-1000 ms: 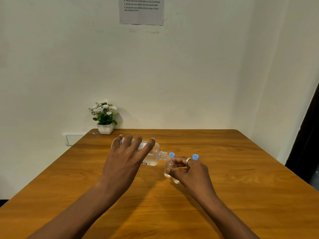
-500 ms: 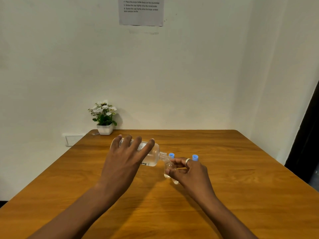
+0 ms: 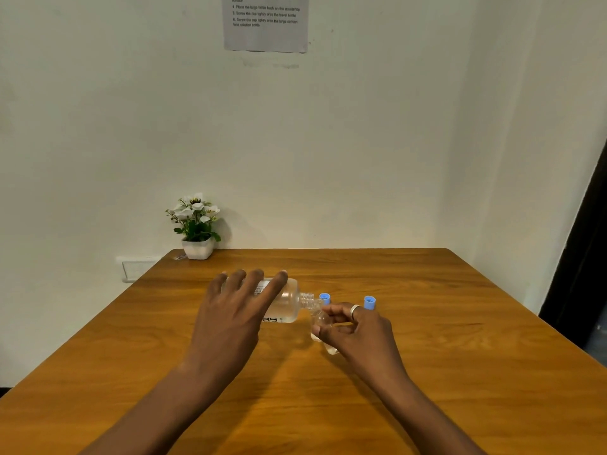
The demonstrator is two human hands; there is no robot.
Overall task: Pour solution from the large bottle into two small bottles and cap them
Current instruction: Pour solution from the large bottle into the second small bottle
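Observation:
My left hand (image 3: 230,316) grips the large clear bottle (image 3: 287,305) and holds it tipped on its side, uncapped neck pointing right. The neck meets the mouth of a small clear bottle (image 3: 320,326), which my right hand (image 3: 358,333) holds tilted just above the wooden table (image 3: 427,323). A ring shows on one right finger. Two blue caps stand on the table behind my right hand: one (image 3: 325,298) by the large bottle's neck, the other (image 3: 370,302) further right. A second small bottle is not visible; my hands may hide it.
A white pot of white flowers (image 3: 197,231) stands at the table's far left corner against the wall. A printed sheet (image 3: 266,23) hangs on the wall above. A dark doorway (image 3: 588,264) lies past the table's right edge.
Nearly nothing differs: both hands keep the same hold with the large bottle tipped against the small one. The view has shifted very slightly.

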